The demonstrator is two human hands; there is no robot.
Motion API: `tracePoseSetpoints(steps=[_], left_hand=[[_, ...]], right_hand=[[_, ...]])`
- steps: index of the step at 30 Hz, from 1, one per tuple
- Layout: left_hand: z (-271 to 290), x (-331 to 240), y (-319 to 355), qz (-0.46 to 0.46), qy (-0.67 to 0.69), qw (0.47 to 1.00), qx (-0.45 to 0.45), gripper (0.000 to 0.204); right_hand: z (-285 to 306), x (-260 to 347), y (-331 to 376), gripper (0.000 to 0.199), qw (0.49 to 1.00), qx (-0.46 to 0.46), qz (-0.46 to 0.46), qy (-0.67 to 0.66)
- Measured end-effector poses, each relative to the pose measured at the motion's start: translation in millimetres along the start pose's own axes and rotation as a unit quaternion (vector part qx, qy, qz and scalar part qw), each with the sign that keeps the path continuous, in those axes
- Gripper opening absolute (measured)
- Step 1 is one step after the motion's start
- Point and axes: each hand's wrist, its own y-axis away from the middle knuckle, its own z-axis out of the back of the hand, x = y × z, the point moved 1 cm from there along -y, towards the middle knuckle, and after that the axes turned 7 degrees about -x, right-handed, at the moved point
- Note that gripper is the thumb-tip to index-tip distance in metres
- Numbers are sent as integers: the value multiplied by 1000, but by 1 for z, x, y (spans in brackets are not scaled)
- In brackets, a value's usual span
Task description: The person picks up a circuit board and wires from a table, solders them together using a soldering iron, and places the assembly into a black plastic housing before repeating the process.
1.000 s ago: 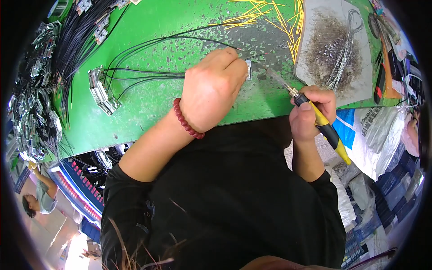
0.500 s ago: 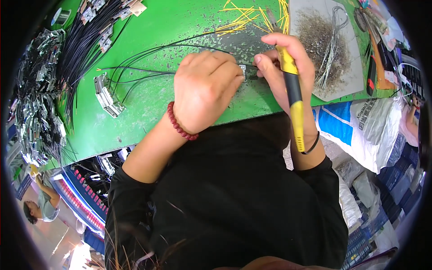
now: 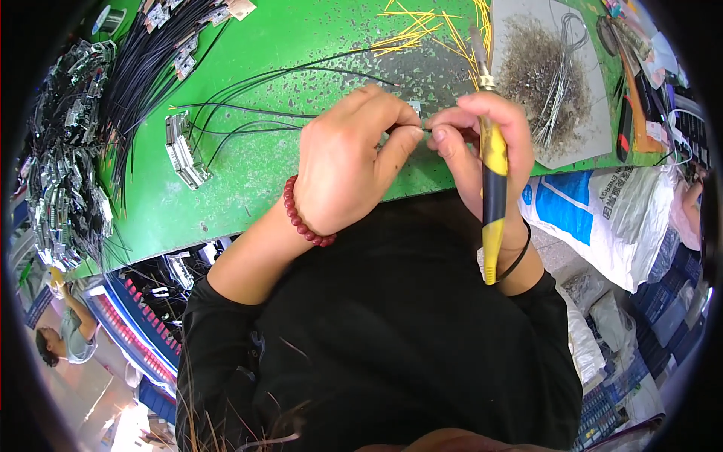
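Observation:
My left hand [image 3: 343,154] is closed in a pinch on a thin black wire, whose end shows dark between the fingertips. Fingertip to fingertip with it, my right hand [image 3: 512,128] pinches at the same spot. A soldering iron [image 3: 495,192] with a yellow and black handle lies in that right hand, its metal tip pointing to the far side. Several black wires [image 3: 260,124] run left from behind my left hand. Past the left fingertips a small pale part [image 3: 415,107] shows, mostly hidden. Left of my hand lies a silvery metal piece [image 3: 183,151] with wires on it.
On the green table [image 3: 248,173], a pile of silvery parts [image 3: 71,173] and a bundle of black wires [image 3: 139,90] fill the left. Yellow wires [image 3: 410,34] lie at the back. A dirty grey board [image 3: 595,128] holds a solder wire coil [image 3: 561,90]. One person [image 3: 75,331] is far left.
Both hands have drawn together so their fingertips meet at the wire. The soldering iron has tilted more upright in the picture and slid slightly nearer me.

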Motion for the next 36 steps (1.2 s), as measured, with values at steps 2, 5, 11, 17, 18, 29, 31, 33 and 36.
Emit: tracePoseSetpoints(steps=[2, 5, 11, 17, 18, 29, 31, 33, 36], left_hand=[[1, -2, 1, 20, 13, 1000, 18, 8], [2, -4, 1, 47, 74, 996, 5, 6], [-1, -3, 6, 63, 80, 995, -1, 6], [-3, -2, 6, 40, 79, 996, -4, 7], [-2, -3, 6, 42, 78, 996, -3, 7], [-4, 1, 9, 10, 60, 998, 10, 9], [-6, 2, 9, -15, 36, 999, -9, 11], [-6, 3, 9, -16, 31, 999, -10, 11], [-7, 4, 8, -13, 34, 999, -12, 11]], right_hand=[[0, 1, 0, 29, 990, 4, 133, 39], [9, -4, 4, 32, 993, -22, 116, 11], [12, -1, 9, 31, 992, 19, 121, 18], [13, 2, 12, 32, 994, -28, 106, 5], [13, 3, 11, 32, 994, -15, 107, 6], [7, 6, 8, 36, 999, 6, 5, -40], [6, 7, 8, 37, 998, 12, -40, -42], [6, 7, 8, 39, 997, -30, -50, -50], [8, 2, 6, 40, 997, 14, -63, -37]])
